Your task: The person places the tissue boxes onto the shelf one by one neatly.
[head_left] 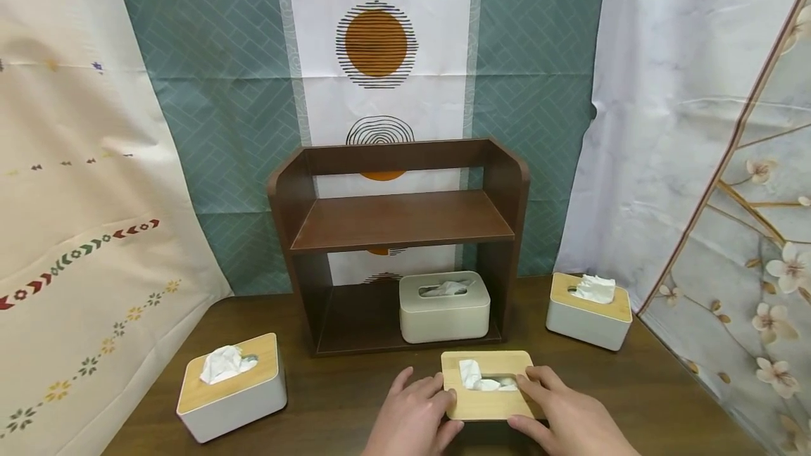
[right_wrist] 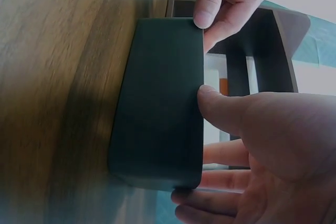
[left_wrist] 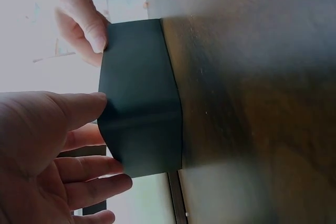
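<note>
Both hands are at a dark green tissue box (left_wrist: pixel 139 72) with a light wooden lid (head_left: pixel 484 405), which stands on the table in front of the shelf. White tissue (head_left: pixel 470 374) pokes out of the lid's slot. In the head view my left hand (head_left: pixel 413 415) grips the box's left end, thumb at the near edge and fingers along the side. At the opposite end my right hand (head_left: pixel 564 410) holds it, thumb on the near edge and fingers over the far right corner. Both wrist views show the thumbs on the box's upper edge.
Behind the box stands a brown two-tier shelf (head_left: pixel 405 220), with a pale grey tissue box (head_left: pixel 445 322) on its lower level at the right. White tissue boxes with wooden lids sit at the left (head_left: pixel 237 410) and back right (head_left: pixel 586 322) of the table (head_left: pixel 342 385). Patterned curtains (head_left: pixel 538 90) hang around.
</note>
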A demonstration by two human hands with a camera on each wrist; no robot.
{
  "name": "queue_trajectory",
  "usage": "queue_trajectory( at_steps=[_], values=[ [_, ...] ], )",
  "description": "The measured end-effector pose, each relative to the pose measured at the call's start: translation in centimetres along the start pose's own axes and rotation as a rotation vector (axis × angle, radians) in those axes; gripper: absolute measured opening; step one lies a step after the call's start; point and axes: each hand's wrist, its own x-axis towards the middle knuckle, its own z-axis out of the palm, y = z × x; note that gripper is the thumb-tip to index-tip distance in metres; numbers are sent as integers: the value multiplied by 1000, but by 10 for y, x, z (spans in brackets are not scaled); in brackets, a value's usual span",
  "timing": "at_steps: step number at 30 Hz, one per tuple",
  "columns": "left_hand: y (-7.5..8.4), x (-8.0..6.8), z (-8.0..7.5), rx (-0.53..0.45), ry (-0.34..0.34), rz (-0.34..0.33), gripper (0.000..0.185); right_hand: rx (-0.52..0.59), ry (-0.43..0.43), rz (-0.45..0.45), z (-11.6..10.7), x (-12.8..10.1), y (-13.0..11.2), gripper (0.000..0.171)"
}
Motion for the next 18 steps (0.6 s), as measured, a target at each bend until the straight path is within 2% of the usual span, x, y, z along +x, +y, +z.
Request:
queue_trajectory(
  at_steps=[7,11,18],
  values=[
    [-2,-3,-8,-6,20,-17,27,-12,71,-95,-2,-2,-9,65],
    [-2,-5,-12,-4,32,-26,26,-4,67,-82,-6,-1,-14,63],
    [-6,-12,-24,-33,3,-67,26,16,48,-92,-8,3,-24,63]
  ],
)
